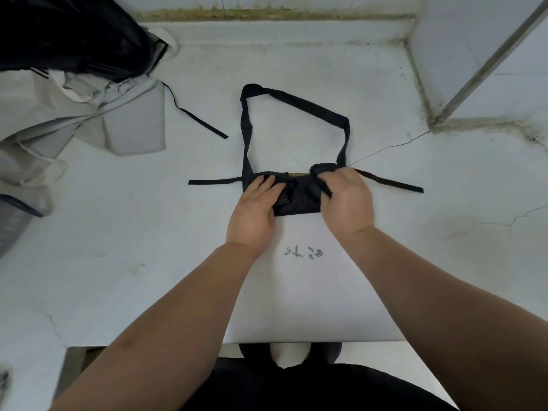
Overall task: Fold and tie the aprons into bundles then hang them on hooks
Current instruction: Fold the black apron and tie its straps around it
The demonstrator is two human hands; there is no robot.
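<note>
The person's dark-clothed torso (296, 390) fills the 6 o'clock edge, cut off by the frame, with both bare forearms reaching toward the centre. There the folded black apron (299, 200) lies on the white table (444, 203), partly hidden under both hands. The left hand (255, 209) presses flat on it, fingers straight and together. The right hand (345, 200) grips the bundle's 3 o'clock end, fingers curled into the cloth, tips hidden. The neck loop (305, 103) sprawls toward 12 o'clock. At 10 o'clock a heap of cream and black cloth (59, 120) runs out of frame
</note>
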